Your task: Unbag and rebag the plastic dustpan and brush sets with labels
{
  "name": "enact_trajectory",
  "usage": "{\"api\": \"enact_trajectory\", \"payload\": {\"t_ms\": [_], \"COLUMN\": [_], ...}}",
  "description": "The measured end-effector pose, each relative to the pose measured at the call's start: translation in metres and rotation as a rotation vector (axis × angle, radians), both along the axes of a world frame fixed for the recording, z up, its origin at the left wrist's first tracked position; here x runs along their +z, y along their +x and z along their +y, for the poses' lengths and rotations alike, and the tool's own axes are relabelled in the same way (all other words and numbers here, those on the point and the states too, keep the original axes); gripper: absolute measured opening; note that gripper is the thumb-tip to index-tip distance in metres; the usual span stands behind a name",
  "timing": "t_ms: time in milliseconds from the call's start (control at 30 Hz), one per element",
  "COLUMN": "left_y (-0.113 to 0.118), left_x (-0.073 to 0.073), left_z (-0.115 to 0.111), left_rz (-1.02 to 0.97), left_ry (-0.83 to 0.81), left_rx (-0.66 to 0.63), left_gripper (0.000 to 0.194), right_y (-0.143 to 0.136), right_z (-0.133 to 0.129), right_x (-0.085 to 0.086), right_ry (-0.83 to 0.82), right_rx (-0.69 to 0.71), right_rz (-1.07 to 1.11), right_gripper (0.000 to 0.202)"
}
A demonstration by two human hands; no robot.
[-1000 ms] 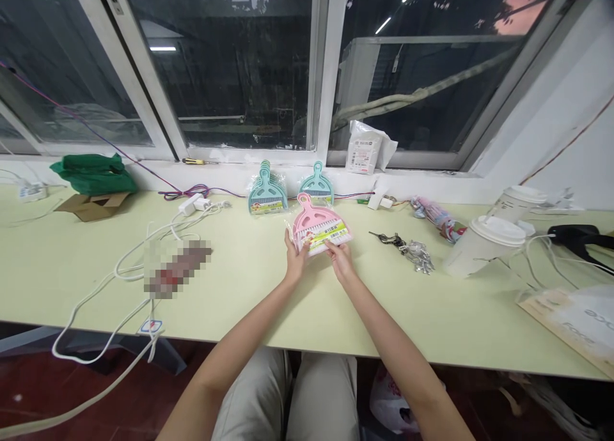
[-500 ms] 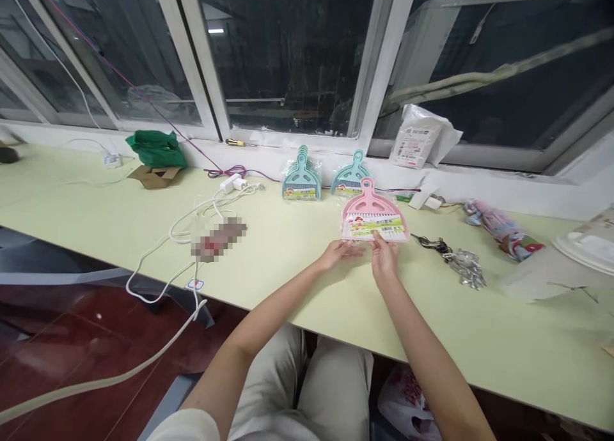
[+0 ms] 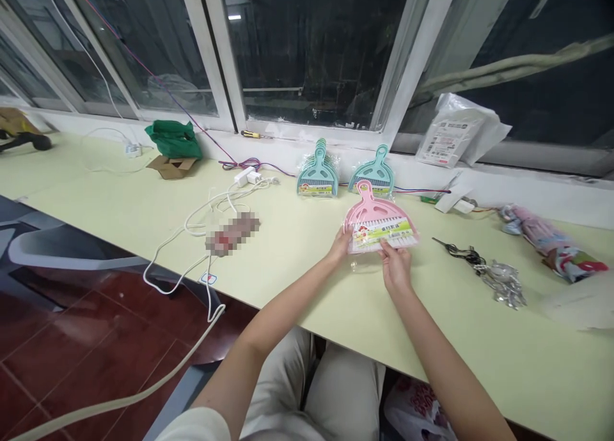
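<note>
A pink dustpan and brush set [image 3: 381,220] in clear plastic wrap, with a yellow-green label across its bristles, is held over the table, handle pointing away from me. My left hand [image 3: 341,244] grips its left lower corner. At the bottom edge, my right hand [image 3: 396,265] pinches it, thumb on the label. Behind it, a stack of several teal dustpan sets [image 3: 317,176] leans by the window wall. Another teal dustpan set [image 3: 375,171] leans to the right of that stack, partly covered by the pink one.
White cables [image 3: 177,262] and a pixelated object [image 3: 233,234] lie on the left. A green bag [image 3: 175,139] sits on a small cardboard box [image 3: 173,167]. On the right are silvery trinkets [image 3: 503,284], a folded umbrella-like bundle [image 3: 547,236] and a white plastic package [image 3: 453,134].
My left hand, earlier apart with fingers extended below the set, has closed on its left corner. The pink set has tilted slightly. The whole view has shifted a little left.
</note>
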State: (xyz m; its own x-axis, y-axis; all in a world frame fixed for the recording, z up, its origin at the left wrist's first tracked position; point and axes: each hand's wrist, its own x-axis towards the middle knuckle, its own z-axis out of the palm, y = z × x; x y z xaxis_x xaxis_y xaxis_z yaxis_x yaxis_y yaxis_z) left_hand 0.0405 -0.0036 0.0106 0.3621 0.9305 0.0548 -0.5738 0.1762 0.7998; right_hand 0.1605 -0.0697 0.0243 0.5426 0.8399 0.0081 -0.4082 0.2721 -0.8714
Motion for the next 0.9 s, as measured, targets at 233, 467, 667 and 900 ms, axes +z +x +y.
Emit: {"api": "enact_trajectory", "payload": {"t_ms": [233,467,667,900], "left_y": [-0.003,-0.022,-0.034,-0.046], "left_x": [-0.004,-0.002,-0.002,0.001], "left_z": [0.005,0.016,0.03,0.031], "left_rz": [0.05,0.11,0.059,0.08], "left_ry": [0.017,0.033,-0.06,-0.141], "left_rx": [-0.06,-0.097,0.068,0.097], "left_gripper": [0.064,0.057,0.058,0.068], "right_y": [-0.004,0.003,0.031,0.026], "right_z": [0.002,0.013,0.015,-0.001], "right_x": [-0.009,-0.016,-0.015,-0.003], "right_ry": [-0.001,-0.088,-0.36,0.118], "right_rx": [0.004,0.104,0.338,0.029], "right_rz": [0.009,-0.005,-0.657,-2.047], "right_gripper": [0.046,0.044,0.033,0.046]}}
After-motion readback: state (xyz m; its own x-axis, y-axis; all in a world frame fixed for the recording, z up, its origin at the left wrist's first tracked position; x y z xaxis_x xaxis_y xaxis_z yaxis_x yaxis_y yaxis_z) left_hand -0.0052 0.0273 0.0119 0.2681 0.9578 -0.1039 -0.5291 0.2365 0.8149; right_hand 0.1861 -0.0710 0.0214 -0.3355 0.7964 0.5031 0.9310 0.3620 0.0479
